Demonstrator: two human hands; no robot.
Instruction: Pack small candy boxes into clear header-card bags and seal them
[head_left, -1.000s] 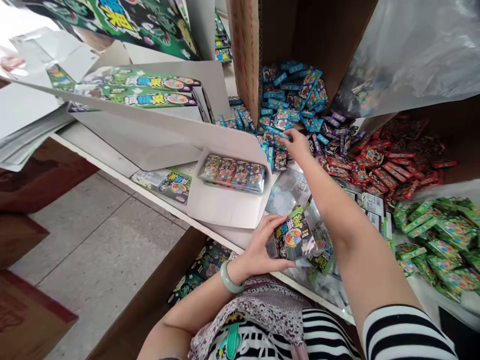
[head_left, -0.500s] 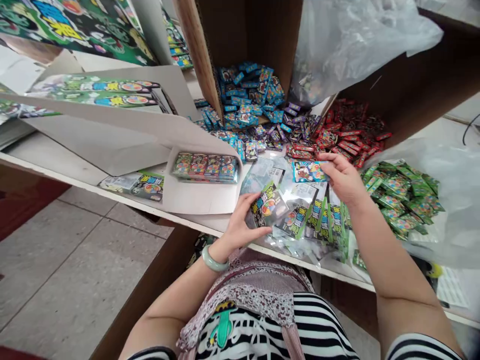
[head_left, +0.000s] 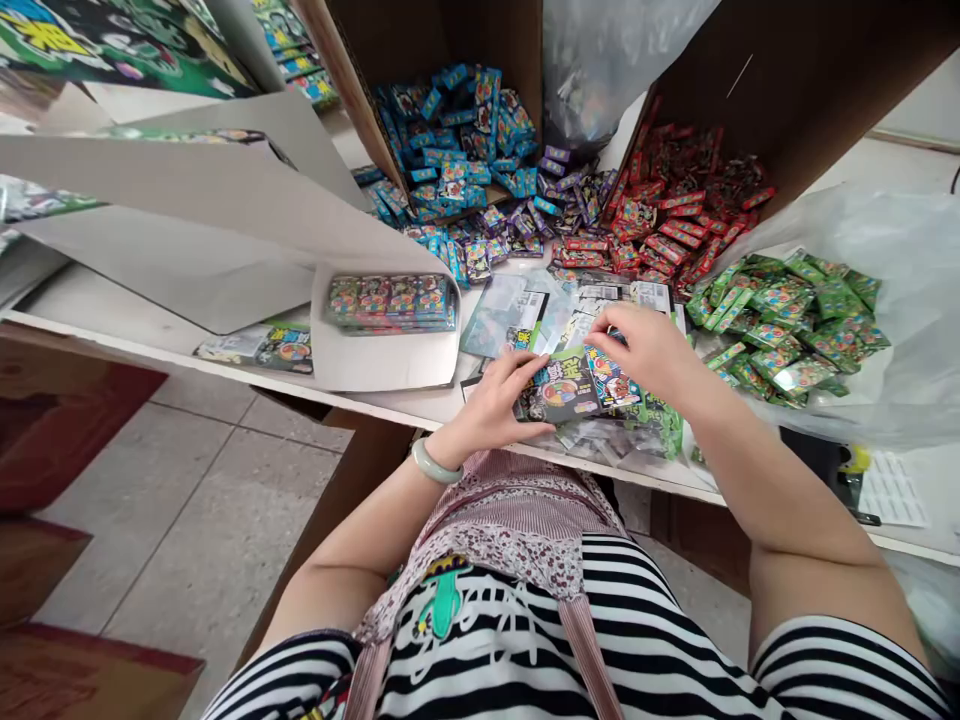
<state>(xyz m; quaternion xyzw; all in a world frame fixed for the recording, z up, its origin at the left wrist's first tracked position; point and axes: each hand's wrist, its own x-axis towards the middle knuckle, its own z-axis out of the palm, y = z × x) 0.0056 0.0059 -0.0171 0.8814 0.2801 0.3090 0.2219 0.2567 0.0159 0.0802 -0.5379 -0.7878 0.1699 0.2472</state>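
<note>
Between the fingers and thumb of my left hand is a clear plastic pouch printed in black and green. My right hand pinches a small blue printed packet at the pouch's right end. Whether the packet's edge lies inside or on top of the pouch I cannot tell. More flat printed pouches lie on the table beneath both hands. To the left, a white card tray holds a wrapped row of small packets.
Blue packets spill from a cardboard box at the back. Purple packets and red packets lie beside them. Green packets sit on plastic sheeting at right. A large white carton stands at left.
My right hand has brought the blue packet down and left to the pouch. My left hand has tilted the pouch flatter, with its right end towards the packet. The camera view has shifted.
</note>
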